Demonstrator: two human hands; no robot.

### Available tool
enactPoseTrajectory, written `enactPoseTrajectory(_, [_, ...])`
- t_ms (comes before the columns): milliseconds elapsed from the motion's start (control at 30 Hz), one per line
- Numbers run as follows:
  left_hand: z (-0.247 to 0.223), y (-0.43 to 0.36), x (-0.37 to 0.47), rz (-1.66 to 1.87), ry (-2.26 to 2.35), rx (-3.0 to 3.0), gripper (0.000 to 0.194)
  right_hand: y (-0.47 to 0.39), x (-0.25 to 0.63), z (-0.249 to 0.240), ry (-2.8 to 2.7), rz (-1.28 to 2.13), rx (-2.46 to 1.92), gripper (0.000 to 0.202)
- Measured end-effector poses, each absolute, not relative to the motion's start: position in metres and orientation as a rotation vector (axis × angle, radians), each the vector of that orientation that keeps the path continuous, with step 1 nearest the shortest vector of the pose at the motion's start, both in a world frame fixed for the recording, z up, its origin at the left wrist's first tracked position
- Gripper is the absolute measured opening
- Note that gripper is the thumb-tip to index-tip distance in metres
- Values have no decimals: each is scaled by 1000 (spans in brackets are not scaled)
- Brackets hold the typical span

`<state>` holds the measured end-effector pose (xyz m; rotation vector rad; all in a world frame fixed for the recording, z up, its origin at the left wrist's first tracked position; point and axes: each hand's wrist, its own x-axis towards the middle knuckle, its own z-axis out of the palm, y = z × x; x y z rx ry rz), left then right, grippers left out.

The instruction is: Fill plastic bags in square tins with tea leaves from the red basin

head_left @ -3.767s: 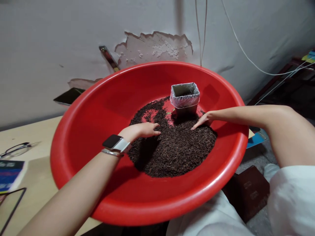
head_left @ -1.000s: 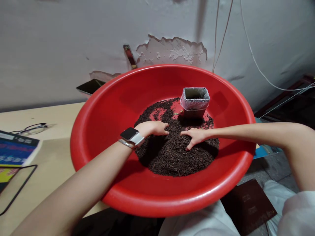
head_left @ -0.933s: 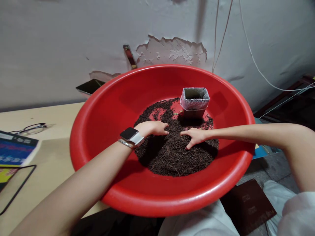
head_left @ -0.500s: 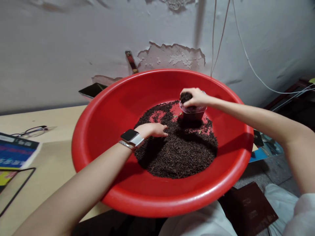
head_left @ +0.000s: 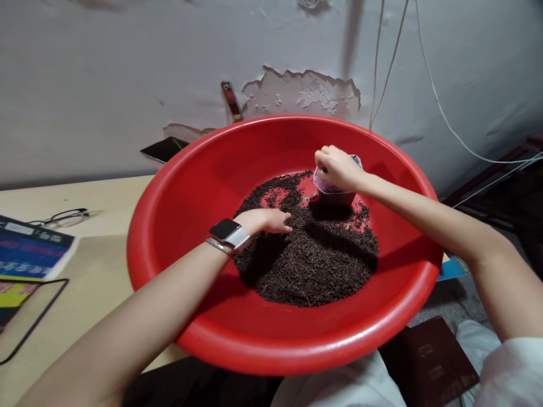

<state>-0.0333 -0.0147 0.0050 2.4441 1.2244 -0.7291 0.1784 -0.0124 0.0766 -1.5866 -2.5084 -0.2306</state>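
Visibility first. Container (head_left: 337, 199) stands in the red basin (head_left: 297, 357), far right part of the floor, at the edge of the dark loose flakes (head_left: 316, 271). My right hand (head_left: 338, 168) is over its mouth, so I can't see the inside or fill level. Only bits of the plastic liner (head_left: 357, 160) show around the hand. Can't tell if the hand touches the rim.

Right fingers are curled in, back of hand up. A dark patch shows at the finger gap; can't tell whether I'm gripping flakes or it's shadow.

Left hand (head_left: 275, 221) is at the flakes, thumb and fingers apart, loosely extended. Palm side hidden, shadow below it.

Book (head_left: 34, 251) is cut off at the left edge. Brown object (head_left: 430, 353) below the basin is partly hidden by it, markings unreadable.

Vs. half a second ago: right hand had a clear clump of flakes in its fingers above the container; clump's no longer visible and the fingers are folded tighter. Left hand basically same spot. Container hasn't visibly moved.
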Motion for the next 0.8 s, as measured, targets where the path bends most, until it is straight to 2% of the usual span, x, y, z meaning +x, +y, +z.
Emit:
enactPoseTrajectory(167, [11,-20,-29,-852,1206,2393,63,-33,159,41,-2850,191,-1609,24])
enactPoseTrajectory(267, [12,-22,-28,-853,1209,2371,64,-36,161,15,-3030,429,-1701,41])
enactPoseTrajectory(367, [8,-25,-27,-817,1135,2350,63,-36,170,-8,-3089,851,-1861,56])
enactPoseTrajectory(467, [0,-29,-22,-738,1030,2343,66,-35,181,-27,-2891,1171,-2154,75])
enactPoseTrajectory(633, [-11,-41,-13,-575,1057,2407,77,-37,193,-45,-2331,1490,-2881,122])
enactPoseTrajectory(700, [-14,-44,-12,-612,1075,2377,81,-39,196,-47,-2207,1650,-2899,127])
enactPoseTrajectory(800, [-17,-43,-13,-715,1068,2323,87,-43,199,-46,-2207,1836,-2667,116])
